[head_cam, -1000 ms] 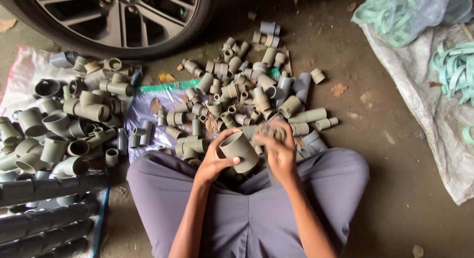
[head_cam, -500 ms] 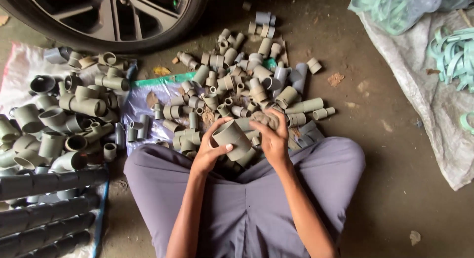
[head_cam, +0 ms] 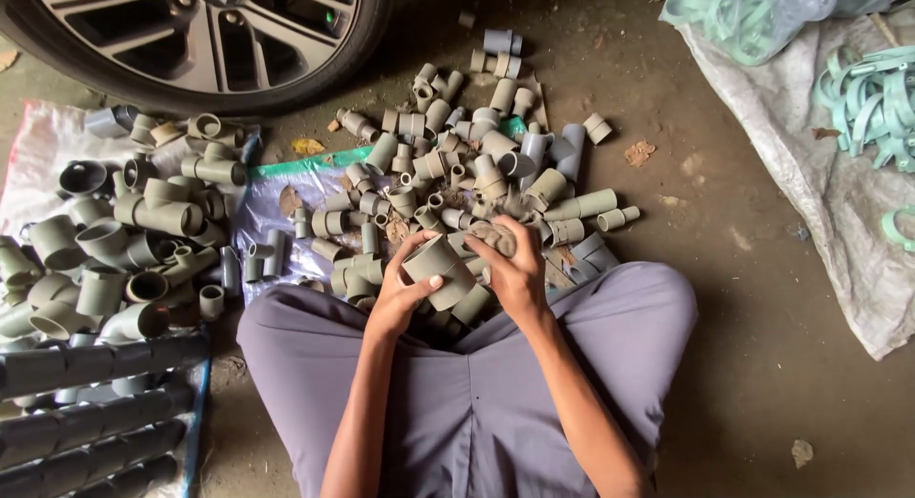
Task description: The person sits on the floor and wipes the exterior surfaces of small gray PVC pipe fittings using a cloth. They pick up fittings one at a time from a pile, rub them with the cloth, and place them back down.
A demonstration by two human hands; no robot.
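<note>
I sit cross-legged on the ground in grey trousers. My left hand [head_cam: 396,293] grips a short grey pipe fitting [head_cam: 438,265] with its open end turned up and left. My right hand [head_cam: 519,269] presses a crumpled brownish rag [head_cam: 491,236] against the fitting's right side. Both hands hover just in front of a loose pile of small grey pipe fittings [head_cam: 457,164] spread over a plastic sheet [head_cam: 305,188].
A car wheel [head_cam: 191,36] stands at the top left. Larger grey fittings [head_cam: 124,231] lie on a white sack at left, above stacked grey pipes [head_cam: 86,412]. At right, pale green clips [head_cam: 872,102] rest on a sack, and a clear bag [head_cam: 762,12] holds more.
The fitting has turned in my hands, and my right hand with the rag has shifted along its side. The view has drifted slightly.
</note>
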